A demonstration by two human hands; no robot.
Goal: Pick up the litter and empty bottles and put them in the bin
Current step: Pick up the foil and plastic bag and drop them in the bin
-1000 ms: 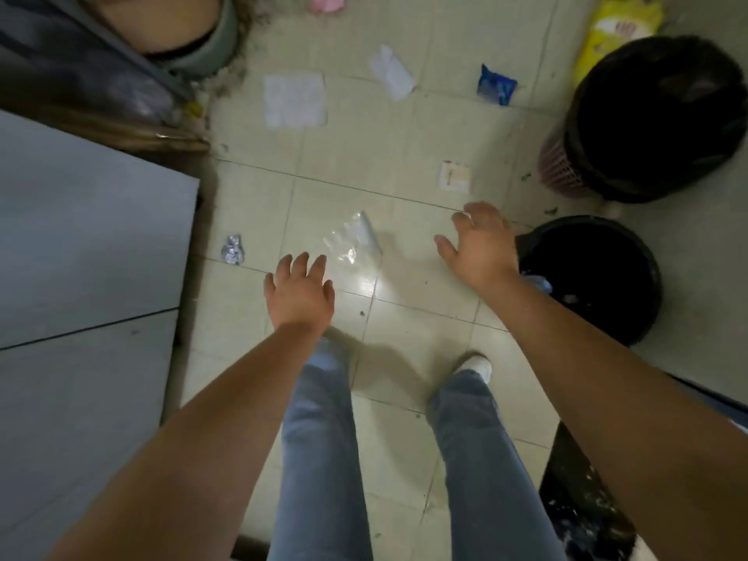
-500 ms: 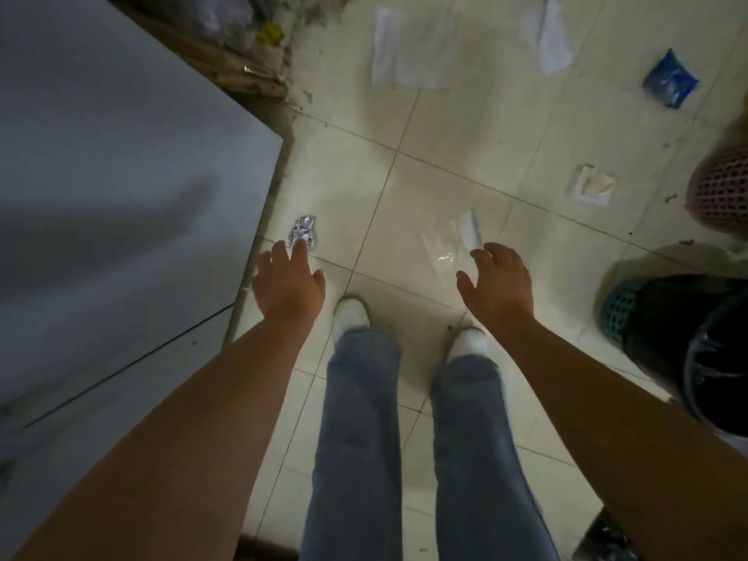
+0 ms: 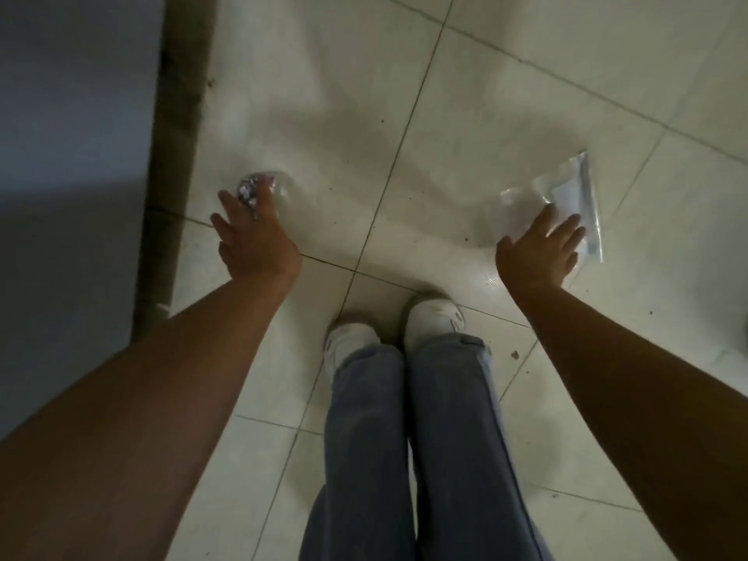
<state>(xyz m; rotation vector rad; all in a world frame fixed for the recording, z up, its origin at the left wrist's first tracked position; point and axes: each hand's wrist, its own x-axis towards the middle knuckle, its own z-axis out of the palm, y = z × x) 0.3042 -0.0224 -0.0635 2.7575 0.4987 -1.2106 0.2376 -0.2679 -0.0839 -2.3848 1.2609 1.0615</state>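
Observation:
A crumpled silvery wrapper [image 3: 247, 189] lies on the pale tiled floor near the left wall. My left hand [image 3: 253, 234] reaches down over it, fingers spread, the fingertips at the wrapper and partly covering it. A clear plastic bag [image 3: 544, 198] lies flat on the floor to the right. My right hand [image 3: 536, 251] hovers over its near edge with the fingers apart, holding nothing. No bin or bottle is in view.
A grey panel [image 3: 69, 155] with a dark strip along its base runs down the left side. My legs in blue jeans and white shoes [image 3: 433, 321] stand between my arms on the tiled floor [image 3: 465, 95].
The view has dropped closer to the floor and the bins and other litter have left the frame. My left hand has reached the silvery wrapper; my right hand has moved onto the clear bag.

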